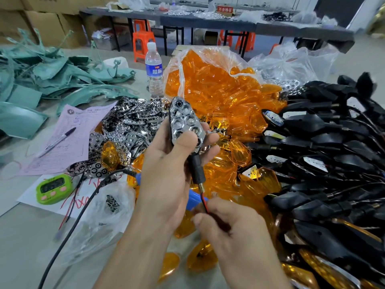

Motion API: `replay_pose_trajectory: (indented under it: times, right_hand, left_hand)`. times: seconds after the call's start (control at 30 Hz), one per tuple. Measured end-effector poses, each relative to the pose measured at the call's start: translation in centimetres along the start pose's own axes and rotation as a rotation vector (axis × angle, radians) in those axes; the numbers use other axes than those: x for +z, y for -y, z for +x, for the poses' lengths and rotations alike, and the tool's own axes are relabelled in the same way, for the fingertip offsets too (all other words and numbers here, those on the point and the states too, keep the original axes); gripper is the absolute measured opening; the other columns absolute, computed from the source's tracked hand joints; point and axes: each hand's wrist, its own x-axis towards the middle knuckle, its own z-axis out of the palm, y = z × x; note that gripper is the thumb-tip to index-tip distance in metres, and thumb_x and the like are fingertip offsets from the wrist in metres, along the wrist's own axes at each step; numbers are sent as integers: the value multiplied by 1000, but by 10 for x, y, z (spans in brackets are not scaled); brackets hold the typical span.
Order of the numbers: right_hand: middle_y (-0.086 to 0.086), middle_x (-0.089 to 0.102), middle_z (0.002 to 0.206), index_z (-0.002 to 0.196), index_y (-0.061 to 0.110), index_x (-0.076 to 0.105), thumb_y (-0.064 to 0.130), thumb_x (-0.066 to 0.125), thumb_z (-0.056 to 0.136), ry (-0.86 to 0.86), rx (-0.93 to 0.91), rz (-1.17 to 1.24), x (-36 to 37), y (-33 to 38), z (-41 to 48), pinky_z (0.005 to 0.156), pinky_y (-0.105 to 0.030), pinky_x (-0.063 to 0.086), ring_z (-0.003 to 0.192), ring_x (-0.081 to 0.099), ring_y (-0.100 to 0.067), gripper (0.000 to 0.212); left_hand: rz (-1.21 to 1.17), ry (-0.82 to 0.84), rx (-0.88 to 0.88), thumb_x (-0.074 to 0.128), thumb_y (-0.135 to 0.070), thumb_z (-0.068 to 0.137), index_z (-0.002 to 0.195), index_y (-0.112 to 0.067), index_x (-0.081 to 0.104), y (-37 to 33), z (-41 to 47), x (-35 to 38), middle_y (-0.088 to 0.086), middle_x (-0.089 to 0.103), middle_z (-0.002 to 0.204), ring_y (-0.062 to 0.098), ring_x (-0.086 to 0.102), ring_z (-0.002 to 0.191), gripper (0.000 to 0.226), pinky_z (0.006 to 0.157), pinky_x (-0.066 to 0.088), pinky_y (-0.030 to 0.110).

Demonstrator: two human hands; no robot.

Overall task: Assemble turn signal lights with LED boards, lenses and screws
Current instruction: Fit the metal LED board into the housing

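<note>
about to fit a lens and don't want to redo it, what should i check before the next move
1. Grip: left hand holds light housing: ok.
2. Seating: chrome reflector sits under the thumb; fully seated: cannot tell.
3. Lead: right hand pinches red wire below the stem: ok.
4. Supply: orange lenses beside the hands: ok.
5. Lens picked up: not ok.
6. Screws found: cannot tell.

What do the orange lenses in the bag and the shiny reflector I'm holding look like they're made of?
The orange lenses: translucent amber plastic, glossy, light shows through them. The reflector: probably chrome-plated plastic, mirror-bright moulded hexagonal cups; metal can't be ruled out.
</note>
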Motion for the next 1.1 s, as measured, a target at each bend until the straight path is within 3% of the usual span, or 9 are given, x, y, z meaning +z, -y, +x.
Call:
replay_pose_trajectory:
  times: [0.07, 0.13, 0.33, 0.47, 0.63, 0.8, 1.1]
  right_hand:
    - [7, 74, 69, 79, 27, 76, 22, 68, 94, -53, -32, 122, 8, -6, 1, 66, -22, 55, 63, 69, -8, 17]
    - [0, 73, 65, 81, 28, 76, 18, 66, 94, -98, -48, 207, 11, -7, 1, 63, -28, 57, 56, 66, -12, 20]
    - [-2, 70, 61, 77, 28, 75, 29, 63, 90, -102, -100, 248, 14, -6, 1, 59, -26, 53, 53, 62, -11, 18]
    - [-2, 71, 62, 78, 30, 76, 24, 66, 91, -115, -94, 267, 14, -5, 1, 61, -26, 55, 55, 64, -13, 18]
    - [-5, 71, 60, 72, 23, 79, 16, 71, 91, -125, -68, 294, 15, -7, -1, 59, -24, 55, 53, 65, -15, 21]
    - [-7, 71, 60, 73, 23, 78, 13, 70, 92, -128, -73, 300, 16, -7, -2, 57, -23, 54, 52, 64, -15, 23]
    - [-5, 68, 58, 73, 26, 77, 16, 69, 94, -154, -80, 276, 18, -8, -2, 57, -23, 54, 51, 62, -13, 24]
  left_hand:
    - [20, 34, 0, 60, -13, 95, 124, -12, 65, -3, -1, -1, 7, 76, 109, 26, 76, 102, 29, 81, 61, 31]
    - [33, 57, -5, 61, -13, 93, 126, -14, 64, -5, -3, -2, 7, 75, 110, 27, 76, 104, 33, 81, 61, 32]
    - [29, 72, -58, 62, -13, 93, 127, -21, 67, -1, -8, -3, 9, 75, 115, 29, 75, 107, 36, 80, 62, 34]
    - [24, 65, -60, 61, -13, 93, 132, -18, 64, -3, -7, -2, 10, 75, 114, 29, 75, 106, 39, 80, 62, 33]
    - [13, 49, -48, 62, -13, 91, 116, -25, 75, -7, -4, -3, 10, 76, 112, 29, 76, 104, 30, 79, 62, 34]
    - [43, 64, -52, 63, -14, 90, 133, -16, 63, -6, -3, -2, 8, 76, 112, 28, 76, 105, 42, 79, 62, 34]
    - [70, 52, -71, 65, -14, 92, 125, -22, 70, -2, -4, -5, 10, 75, 117, 31, 75, 108, 35, 79, 63, 36]
